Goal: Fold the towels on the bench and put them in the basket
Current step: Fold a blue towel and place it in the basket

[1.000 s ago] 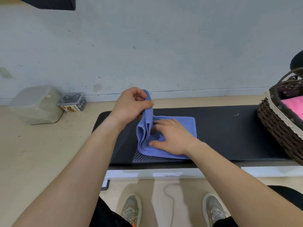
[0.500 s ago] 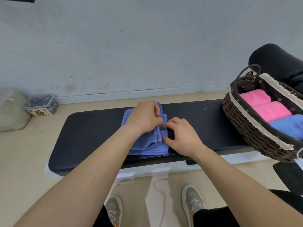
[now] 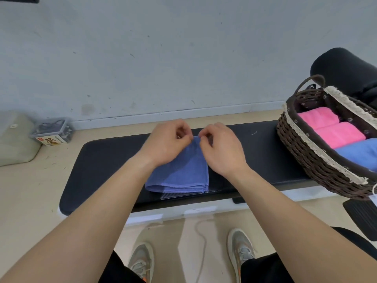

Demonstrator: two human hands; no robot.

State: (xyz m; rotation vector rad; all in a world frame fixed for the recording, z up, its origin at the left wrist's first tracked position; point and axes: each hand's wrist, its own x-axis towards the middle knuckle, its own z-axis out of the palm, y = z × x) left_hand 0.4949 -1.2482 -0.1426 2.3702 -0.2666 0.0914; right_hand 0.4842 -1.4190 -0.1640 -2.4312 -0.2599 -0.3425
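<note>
Towel (image 3: 179, 176): blue, folded into a flat layered square on the black bench (image 3: 102, 160), with its near edge just short of the bench's front edge. Both forearms reach over it from the near side.

Left hand (image 3: 167, 144) covers the towel's far left part. Right hand (image 3: 222, 148) sits just beside its right edge. Fingers of both hands are curled, the fingertips meeting at the towel's far right corner and pinching the cloth there.

Versus 0.5 s ago: the towel was bunched up in the left hand's grip. Now it lies flat, and both hands are at its far edge.

The far left corner is hidden under the left hand, and knuckles partly cover the pinch contact.

Basket (image 3: 302, 152): wicker, at the bench's right end, well apart from the towel. It holds pink towels (image 3: 318, 118) and another blue one (image 3: 359, 152), and is cut off by the right frame edge.

Farther off, a small clear box (image 3: 51, 133) sits on the floor by the wall (image 3: 183, 58); its contents are too small to make out.
</note>
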